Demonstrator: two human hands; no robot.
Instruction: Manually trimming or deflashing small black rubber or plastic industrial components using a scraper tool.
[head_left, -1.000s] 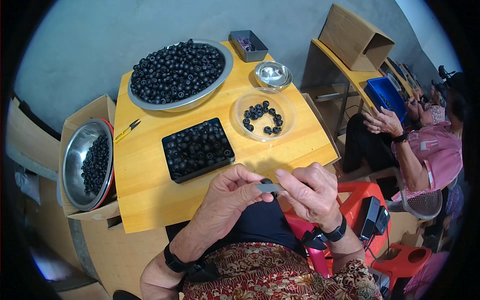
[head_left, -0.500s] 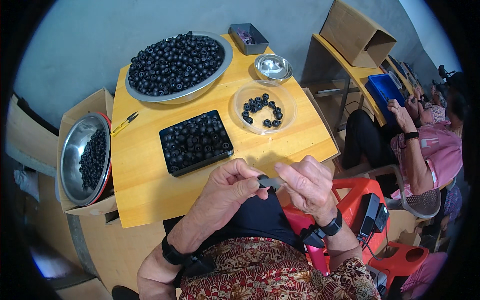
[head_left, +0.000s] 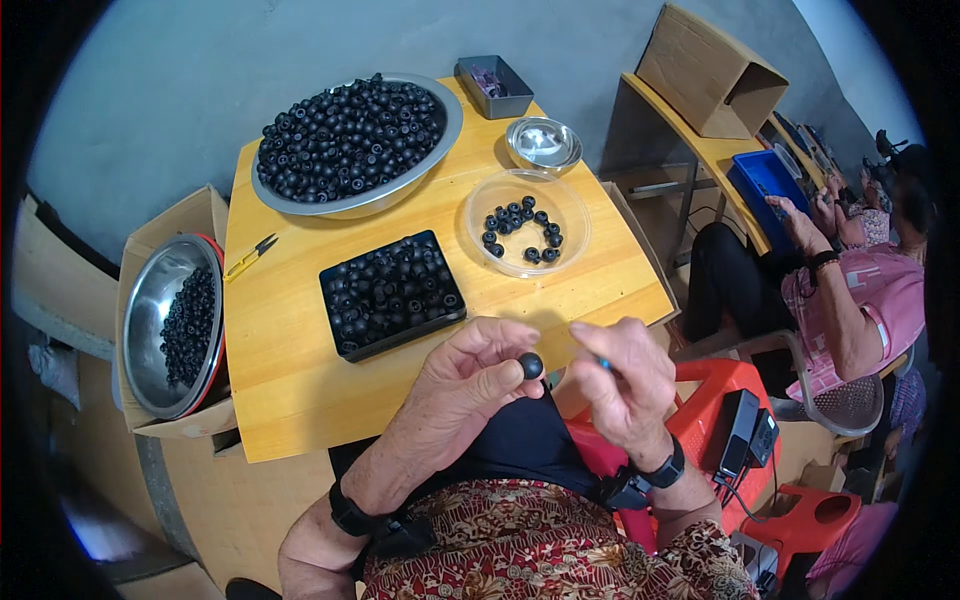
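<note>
Between the thumb and fingers of my left hand (head_left: 462, 382) is a small round black rubber-like part (head_left: 531, 366), its smooth domed side showing. My right hand (head_left: 632, 390) hovers just to the right, apart from that part. Its fingers are curled and smeared by motion; a speck of blue shows among them, too little to name. Nearest to both hands on the table, a black rectangular tray (head_left: 459, 314) is heaped with the same black parts. Beyond my right hand stands a clear round plastic bowl (head_left: 580, 225) with several of these parts scattered inside.
On the wooden table (head_left: 285, 400) are a large metal basin (head_left: 445, 150) piled with black parts, yellow thread snips (head_left: 250, 258), a small metal bowl (head_left: 543, 145) and a grey box (head_left: 510, 106). A second basin (head_left: 140, 330) stands at left. A red stool (head_left: 700, 400) and a seated person (head_left: 870, 300) are at right.
My right hand has drawn away slightly to the right from my left hand. The grey strip seen between them is out of sight. The black part now shows its domed side.
</note>
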